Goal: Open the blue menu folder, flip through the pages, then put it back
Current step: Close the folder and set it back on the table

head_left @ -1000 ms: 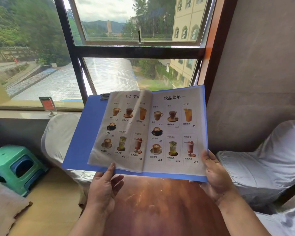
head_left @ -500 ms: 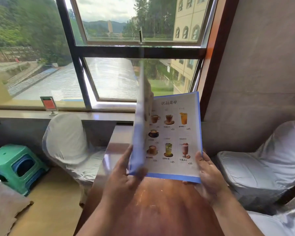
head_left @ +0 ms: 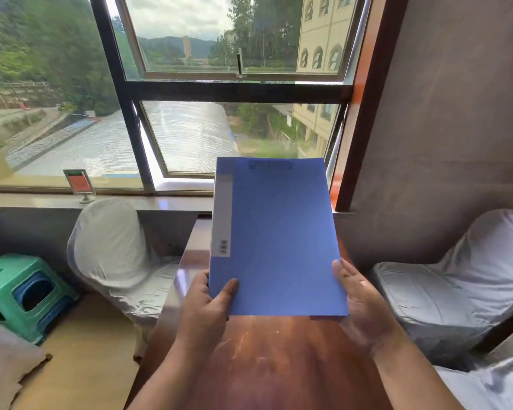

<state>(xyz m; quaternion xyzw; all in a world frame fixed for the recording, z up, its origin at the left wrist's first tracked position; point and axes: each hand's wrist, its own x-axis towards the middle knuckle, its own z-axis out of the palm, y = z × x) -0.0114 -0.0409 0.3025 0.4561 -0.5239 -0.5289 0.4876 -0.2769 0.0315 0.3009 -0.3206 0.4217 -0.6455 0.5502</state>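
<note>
The blue menu folder [head_left: 279,238] is closed, its plain cover facing me, with a grey spine strip and barcode along its left edge. It is held up above the glossy brown table [head_left: 267,350]. My left hand [head_left: 211,306] grips the lower left corner, thumb on the cover. My right hand [head_left: 359,303] supports the lower right edge, palm under the folder and thumb against its side. The pages are hidden inside.
A window and sill run behind the table, with a small red sign stand [head_left: 80,184] on the sill. White-covered chairs stand at left [head_left: 113,250] and right [head_left: 456,291]. A green plastic stool [head_left: 21,294] sits on the floor at far left.
The folder was open showing drink menu pages; my left hand swung the left cover over to the right, and now the folder is closed.
</note>
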